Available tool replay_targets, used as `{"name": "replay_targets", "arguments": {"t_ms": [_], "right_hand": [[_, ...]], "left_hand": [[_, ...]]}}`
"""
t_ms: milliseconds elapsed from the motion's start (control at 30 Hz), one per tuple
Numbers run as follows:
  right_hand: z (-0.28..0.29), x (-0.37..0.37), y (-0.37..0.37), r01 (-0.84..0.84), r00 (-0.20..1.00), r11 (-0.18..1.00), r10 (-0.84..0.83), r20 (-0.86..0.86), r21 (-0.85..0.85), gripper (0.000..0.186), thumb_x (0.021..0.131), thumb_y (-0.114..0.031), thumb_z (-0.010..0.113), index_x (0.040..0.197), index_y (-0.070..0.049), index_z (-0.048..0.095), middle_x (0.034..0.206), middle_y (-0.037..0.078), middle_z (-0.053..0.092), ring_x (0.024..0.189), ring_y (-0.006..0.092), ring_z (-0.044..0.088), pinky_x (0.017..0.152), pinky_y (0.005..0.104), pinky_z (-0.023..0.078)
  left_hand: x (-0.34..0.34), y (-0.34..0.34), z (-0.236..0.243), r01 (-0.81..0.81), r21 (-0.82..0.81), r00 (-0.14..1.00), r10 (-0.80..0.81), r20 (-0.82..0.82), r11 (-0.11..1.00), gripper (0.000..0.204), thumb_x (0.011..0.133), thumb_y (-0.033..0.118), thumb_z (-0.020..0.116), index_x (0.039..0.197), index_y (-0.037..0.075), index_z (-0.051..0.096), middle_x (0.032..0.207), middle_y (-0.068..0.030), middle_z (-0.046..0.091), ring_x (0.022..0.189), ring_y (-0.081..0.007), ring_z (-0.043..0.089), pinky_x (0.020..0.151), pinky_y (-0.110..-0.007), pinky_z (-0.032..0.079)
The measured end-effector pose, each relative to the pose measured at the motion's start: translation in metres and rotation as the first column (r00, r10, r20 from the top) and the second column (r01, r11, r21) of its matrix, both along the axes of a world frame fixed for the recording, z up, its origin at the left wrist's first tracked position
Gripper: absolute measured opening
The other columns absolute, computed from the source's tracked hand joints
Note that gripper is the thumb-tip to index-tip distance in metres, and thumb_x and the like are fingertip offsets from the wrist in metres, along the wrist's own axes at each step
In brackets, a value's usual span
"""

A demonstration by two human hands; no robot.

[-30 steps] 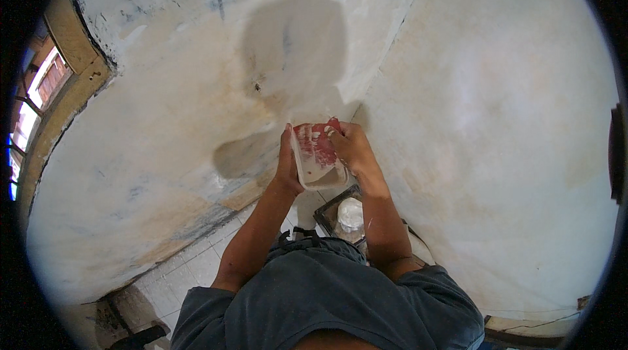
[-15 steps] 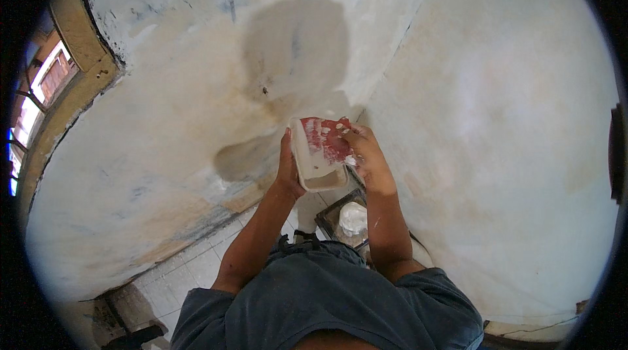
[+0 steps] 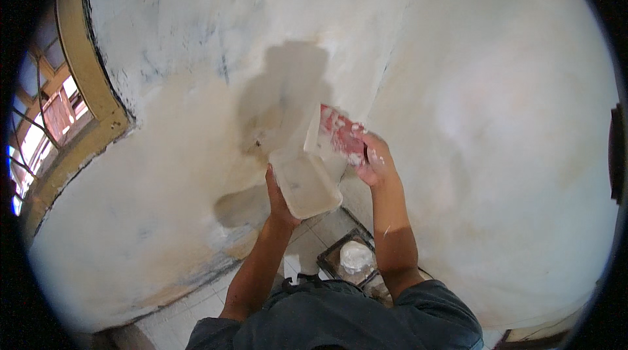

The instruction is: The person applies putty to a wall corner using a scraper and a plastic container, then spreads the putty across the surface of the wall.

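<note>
The pale, patchy wall (image 3: 176, 173) fills most of the view, meeting a second wall (image 3: 497, 173) at a corner, with a yellow window frame (image 3: 108, 121) at the left and a tiled floor (image 3: 212, 297) below. On that floor, between the forearms, a dark-edged tray (image 3: 322, 262) carries a white lump (image 3: 356, 256). Above it the off-white container (image 3: 317, 206) is held up in front of the wall corner; its open side faces the viewer, and its long axis runs from upper left to lower right, the near end lowest. The left hand (image 3: 281, 203) grasps it by the left side and from below. Half a second ago the red scraper (image 3: 343, 134) lay across the container's inside; now it has been drawn out past the far end, and the container sits lower in view, so the strokes inside it seem to have broken off for the moment. The scraper reaches leftward from the right hand (image 3: 378, 161), which grips its right end, with its pale edge foremost and standing nearly upright in view. Whether that edge's lower corner touches the container's rim or merely overlaps it cannot fairly be told from this angle.
</note>
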State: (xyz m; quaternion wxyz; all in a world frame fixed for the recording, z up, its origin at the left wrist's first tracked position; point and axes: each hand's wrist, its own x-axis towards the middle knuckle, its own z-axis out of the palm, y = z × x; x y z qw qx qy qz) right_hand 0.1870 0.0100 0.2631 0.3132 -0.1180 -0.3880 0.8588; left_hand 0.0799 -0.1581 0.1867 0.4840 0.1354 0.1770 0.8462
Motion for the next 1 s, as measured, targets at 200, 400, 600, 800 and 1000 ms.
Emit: {"name": "replay_targets", "arguments": {"t_ms": [200, 400, 600, 800, 1000], "right_hand": [[0.097, -0.03, 0.063, 0.109, 0.978, 0.99, -0.091, -0.188, 0.088, 0.026, 0.091, -0.015, 0.056, 0.112, 0.0, 0.06, 0.102, 0.007, 0.065, 0.085, 0.0178, 0.061, 0.065, 0.0274, 0.048], [0.188, -0.051, 0.123, 0.471, 0.876, 0.845, -0.414, -0.248, 0.253, 0.014, 0.089, -0.009, 0.057, 0.096, 0.002, 0.06, 0.082, 0.006, 0.058, 0.072, 0.0172, 0.056, 0.057, 0.0292, 0.046], [0.213, -0.062, 0.155, 0.619, 0.786, 0.768, -0.607, -0.122, 0.167, 0.01, 0.086, -0.006, 0.057, 0.087, 0.004, 0.058, 0.078, 0.008, 0.057, 0.063, 0.0171, 0.055, 0.05, 0.0289, 0.043], [0.236, -0.08, 0.186, 0.614, 0.785, 0.737, -0.607, -0.125, 0.281, 0.008, 0.08, -0.005, 0.054, 0.077, 0.003, 0.056, 0.071, 0.01, 0.055, 0.055, 0.0174, 0.052, 0.044, 0.0298, 0.04], [0.296, -0.1, 0.181, 0.653, 0.732, 0.634, -0.668, -0.132, 0.414, 0.012, 0.076, -0.01, 0.055, 0.071, 0.001, 0.053, 0.066, 0.009, 0.052, 0.051, 0.0167, 0.048, 0.041, 0.0303, 0.037]], "left_hand": [[0.005, -0.005, 0.014, -0.041, -0.016, 0.997, 0.04, -0.065, 0.999, 0.072, 0.09, 0.067, 0.035, 0.139, 0.016, 0.042, 0.132, -0.0075, 0.052, 0.118, -0.0301, 0.053, 0.098, -0.05, 0.045], [0.006, -0.022, 0.002, -0.059, -0.02, 0.995, 0.057, -0.085, 0.998, 0.071, 0.091, 0.067, 0.033, 0.139, 0.015, 0.042, 0.133, -0.0092, 0.05, 0.12, -0.0307, 0.05, 0.1, -0.05, 0.042], [0.01, -0.054, 0.008, -0.196, -0.054, 0.973, 0.187, -0.134, 0.979, 0.071, 0.092, 0.066, 0.031, 0.138, 0.014, 0.044, 0.131, -0.0095, 0.053, 0.118, -0.0306, 0.052, 0.099, -0.048, 0.043], [0.004, -0.057, -0.009, -0.21, -0.007, 0.967, 0.207, -0.148, 0.978, 0.073, 0.091, 0.067, 0.033, 0.139, 0.013, 0.044, 0.135, -0.0109, 0.051, 0.121, -0.0308, 0.052, 0.101, -0.05, 0.043], [0.001, -0.062, -0.013, -0.278, -0.026, 0.96, 0.278, 0.029, 0.96, 0.067, 0.094, 0.062, 0.029, 0.136, 0.012, 0.046, 0.129, -0.0104, 0.055, 0.116, -0.0294, 0.054, 0.096, -0.046, 0.046]]}}
